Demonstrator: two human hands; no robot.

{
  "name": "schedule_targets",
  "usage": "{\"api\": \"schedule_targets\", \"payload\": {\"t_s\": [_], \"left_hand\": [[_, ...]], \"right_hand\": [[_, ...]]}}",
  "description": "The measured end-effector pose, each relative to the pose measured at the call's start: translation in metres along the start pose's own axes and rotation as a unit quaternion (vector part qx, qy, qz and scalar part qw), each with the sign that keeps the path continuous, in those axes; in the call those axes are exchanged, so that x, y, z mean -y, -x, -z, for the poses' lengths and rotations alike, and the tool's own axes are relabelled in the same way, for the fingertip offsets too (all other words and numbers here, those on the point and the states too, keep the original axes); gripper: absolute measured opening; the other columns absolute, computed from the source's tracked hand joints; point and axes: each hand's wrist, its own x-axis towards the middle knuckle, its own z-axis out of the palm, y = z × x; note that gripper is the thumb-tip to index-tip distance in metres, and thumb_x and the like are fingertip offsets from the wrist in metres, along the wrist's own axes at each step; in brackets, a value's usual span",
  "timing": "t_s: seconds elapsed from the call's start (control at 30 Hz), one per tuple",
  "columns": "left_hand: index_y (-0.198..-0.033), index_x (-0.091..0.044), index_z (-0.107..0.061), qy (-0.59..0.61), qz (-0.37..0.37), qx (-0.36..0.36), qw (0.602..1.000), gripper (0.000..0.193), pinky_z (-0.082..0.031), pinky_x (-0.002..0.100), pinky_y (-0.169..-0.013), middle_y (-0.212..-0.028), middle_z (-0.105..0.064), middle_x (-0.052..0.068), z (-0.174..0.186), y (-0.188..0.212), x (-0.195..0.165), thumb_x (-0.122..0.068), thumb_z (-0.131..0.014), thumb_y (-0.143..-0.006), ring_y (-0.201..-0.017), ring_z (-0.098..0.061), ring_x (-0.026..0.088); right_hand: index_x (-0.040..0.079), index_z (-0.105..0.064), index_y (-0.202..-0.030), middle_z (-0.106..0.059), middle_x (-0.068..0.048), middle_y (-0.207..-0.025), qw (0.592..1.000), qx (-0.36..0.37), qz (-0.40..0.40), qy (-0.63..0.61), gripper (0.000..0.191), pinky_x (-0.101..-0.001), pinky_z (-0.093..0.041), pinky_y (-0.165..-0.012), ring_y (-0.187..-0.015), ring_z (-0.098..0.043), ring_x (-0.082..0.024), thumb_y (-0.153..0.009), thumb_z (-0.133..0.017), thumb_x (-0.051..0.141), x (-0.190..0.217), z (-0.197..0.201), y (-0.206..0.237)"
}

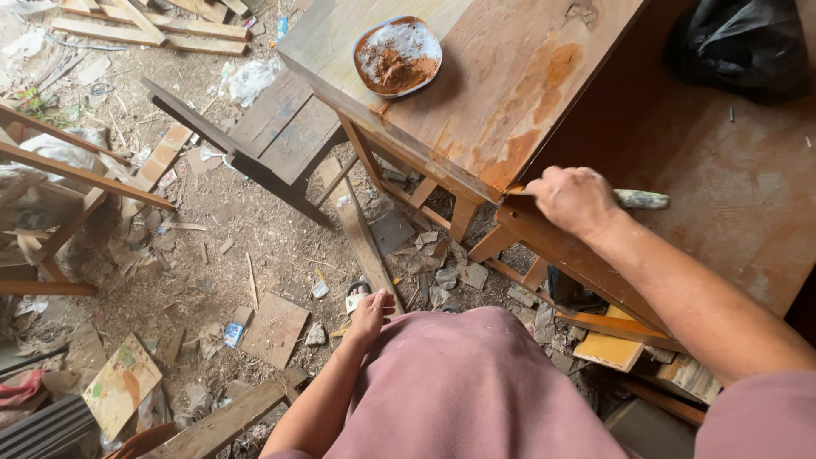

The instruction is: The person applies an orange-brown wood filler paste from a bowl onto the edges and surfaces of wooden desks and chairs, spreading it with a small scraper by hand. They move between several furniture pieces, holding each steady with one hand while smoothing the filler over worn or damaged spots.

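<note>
My right hand (pixel 575 201) is closed around a putty knife (pixel 639 199), whose worn handle sticks out to the right. The blade end presses against the front edge of a wooden table (pixel 476 93), where orange-brown filler is smeared. My left hand (pixel 371 313) rests on my knee, on pink cloth, fingers loosely together and holding nothing. A shallow dish (pixel 397 56) of brown and white putty sits on the tabletop, well above my right hand.
A large reddish board (pixel 722 170) lies to the right with a black plastic bag (pixel 741 44) on it. A dark wooden bench (pixel 272 140) stands left of the table. Wood scraps, planks and rubble litter the dirt floor (pixel 212 263).
</note>
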Motion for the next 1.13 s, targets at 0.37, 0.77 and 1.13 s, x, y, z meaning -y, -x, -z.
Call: {"api": "schedule_targets", "payload": {"t_s": [0.37, 0.77, 1.13], "left_hand": [[-0.110, -0.001, -0.072, 0.026, 0.031, 0.017, 0.999, 0.048, -0.054, 0.034, -0.067, -0.097, -0.071, 0.007, -0.008, -0.002, -0.001, -0.043, -0.049, -0.105, -0.084, -0.067, 0.018], [-0.103, -0.001, -0.070, 0.107, -0.016, 0.018, 0.994, 0.043, -0.049, 0.030, -0.065, -0.088, -0.067, 0.004, -0.025, 0.003, -0.007, -0.041, -0.053, -0.105, -0.078, -0.062, 0.015], [-0.100, -0.003, -0.070, -0.208, -0.161, -0.049, 0.964, 0.045, -0.053, 0.044, -0.077, -0.087, -0.070, 0.016, -0.041, 0.009, 0.003, -0.044, -0.055, -0.111, -0.080, -0.066, 0.031]], "right_hand": [[0.012, -0.066, -0.108, -0.075, -0.008, -0.080, 0.761, 0.189, -0.376, -0.494, 0.025, -0.0377, -0.058, -0.054, -0.061, -0.067, -0.018, -0.099, -0.056, 0.033, 0.060, -0.039, 0.040], [0.003, -0.068, -0.098, -0.062, -0.009, -0.067, 0.813, 0.220, -0.361, -0.401, 0.038, -0.0326, -0.048, -0.047, -0.055, -0.059, -0.016, -0.100, -0.062, 0.041, -0.029, 0.017, -0.019], [0.002, -0.069, -0.094, -0.062, -0.012, -0.065, 0.823, 0.247, -0.384, -0.338, 0.042, -0.0349, -0.044, -0.043, -0.051, -0.059, -0.019, -0.099, -0.065, 0.043, -0.031, 0.017, -0.040]]}}
